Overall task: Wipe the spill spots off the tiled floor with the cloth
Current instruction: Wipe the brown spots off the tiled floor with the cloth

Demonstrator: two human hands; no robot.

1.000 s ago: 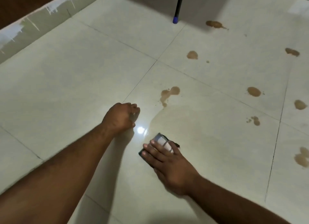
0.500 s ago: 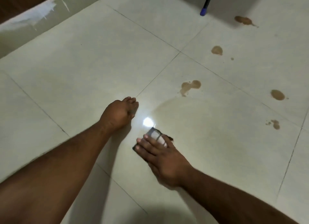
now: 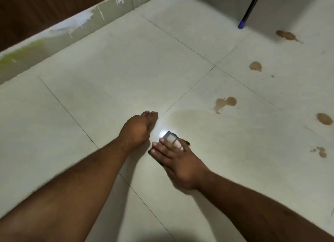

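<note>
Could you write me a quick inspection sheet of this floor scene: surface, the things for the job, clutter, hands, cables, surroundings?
Surface: pale tiled floor, glossy, with a faint smear.
Job's things: cloth flat on the floor; brown spill spots beyond it, unwiped.
Clutter: nothing seen.
Hands: right hand presses the cloth with straight fingers; left hand rests on the tile, fingers curled, holding nothing.
Cables: nothing seen.
Surroundings: paint-streaked skirting; dark leg with blue tip.

The right hand (image 3: 180, 162) lies flat on the cloth (image 3: 171, 138) on the tiled floor (image 3: 108, 79), the left hand (image 3: 139, 128) just beside it to the left. The spill spots (image 3: 225, 103) lie beyond and to the right, below a pole (image 3: 250, 7)
</note>
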